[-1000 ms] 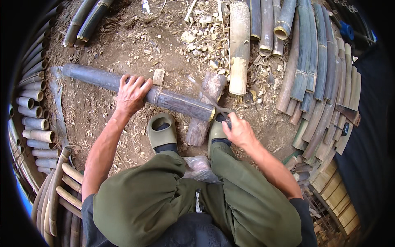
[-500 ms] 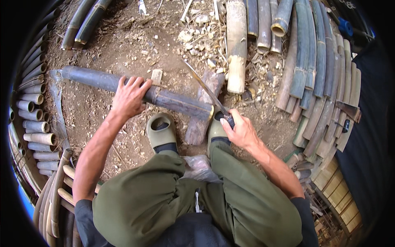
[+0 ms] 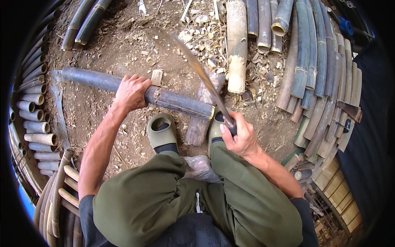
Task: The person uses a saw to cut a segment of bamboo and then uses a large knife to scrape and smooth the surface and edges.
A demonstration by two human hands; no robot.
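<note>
A dark grey-green bamboo pole lies slantwise across the ground ahead of my feet. Its pale cut end on the right rests over a rough wooden block. My left hand is wrapped over the pole near its middle, beside a joint. In my right hand is the dark handle of a machete, gripped just past the pole's cut end. The long machete blade points up and away to the left, slightly blurred, apart from the pole.
Olive clogs are on my feet, either side of the block. Bamboo lengths are stacked at right, and more short pieces line the left. A thick pale pole lies ahead among wood chips. Another blade rests on the right stack.
The machete has lifted and tilted more upright, with my right hand drawn slightly nearer me. My left hand has curled more tightly round the pole, which has barely shifted.
</note>
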